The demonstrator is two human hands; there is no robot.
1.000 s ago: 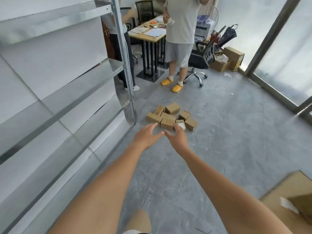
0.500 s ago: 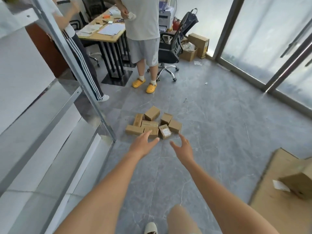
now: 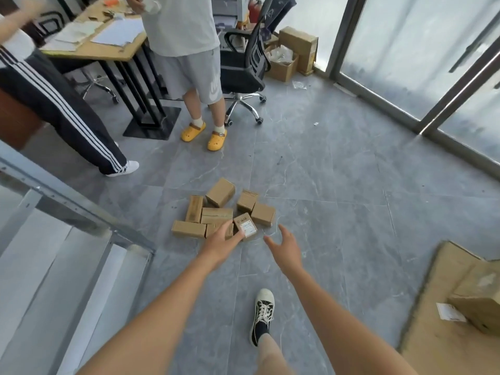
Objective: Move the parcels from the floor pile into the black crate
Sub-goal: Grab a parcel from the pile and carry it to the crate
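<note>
The parcels (image 3: 221, 215) lie in a loose pile on the grey floor (image 3: 338, 212), near the corner of the metal shelf frame (image 3: 81, 212); the black crate is not in view, so the carry may begin blind. The left hand (image 3: 220, 243), fingers relaxed and holding nothing, overlaps the labelled parcel (image 3: 245, 226) (contact cannot be told). The right hand (image 3: 286, 246) hangs spread and empty just beside the pile. Judging from this, a two-handed scoop could spill leaning boxes, and the forward shoe (image 3: 262, 315) could kick strays.
</note>
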